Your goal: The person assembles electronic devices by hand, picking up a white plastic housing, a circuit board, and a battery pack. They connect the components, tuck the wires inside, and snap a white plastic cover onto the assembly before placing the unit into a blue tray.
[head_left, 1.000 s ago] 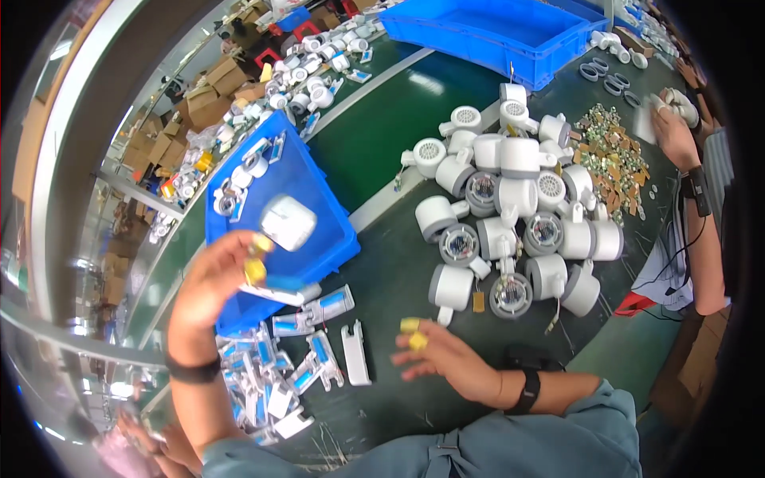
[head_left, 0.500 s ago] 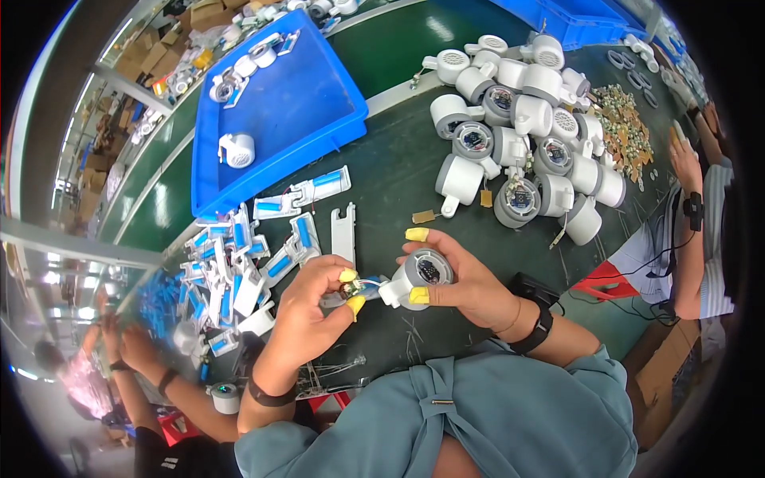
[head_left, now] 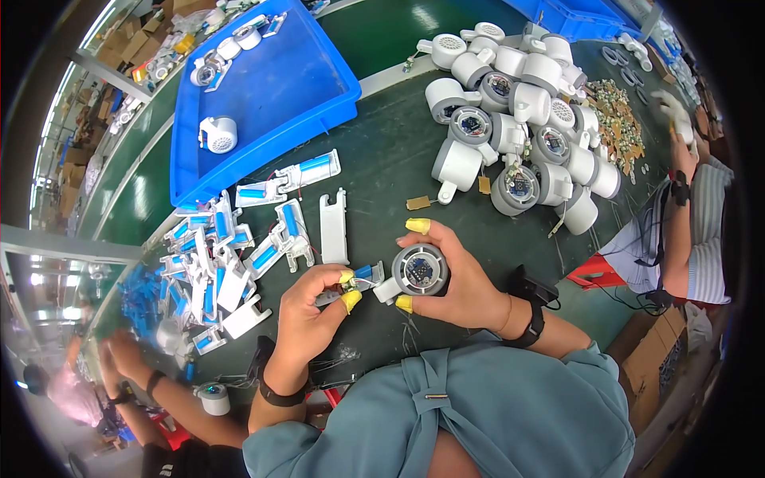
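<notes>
My left hand (head_left: 309,309), with yellow finger covers on thumb and forefinger, is closed in a pinch on a handle shell with a blue battery (head_left: 368,275). Wires and a small circuit board show at its end, by the fingertips; the palm side is partly hidden. My right hand (head_left: 472,293) wraps round a white round housing with a grey rim (head_left: 420,270). Its open face, with a dark circuit board inside, is turned up. The housing's short stem points left, close beside the handle shell. A bare white handle cover (head_left: 333,227) lies beyond my left hand.
Handle shells with blue batteries (head_left: 211,271) are heaped at left. A blue tray (head_left: 263,103) stands at far left. White housings (head_left: 510,119) pile up at far right, beside small circuit boards (head_left: 613,123). Co-workers' arms (head_left: 677,223) show at right and lower left.
My right hand has turned the housing so its open face points more upward. The handle shell with the battery shows more between the hands. A co-worker at right has lifted a white part.
</notes>
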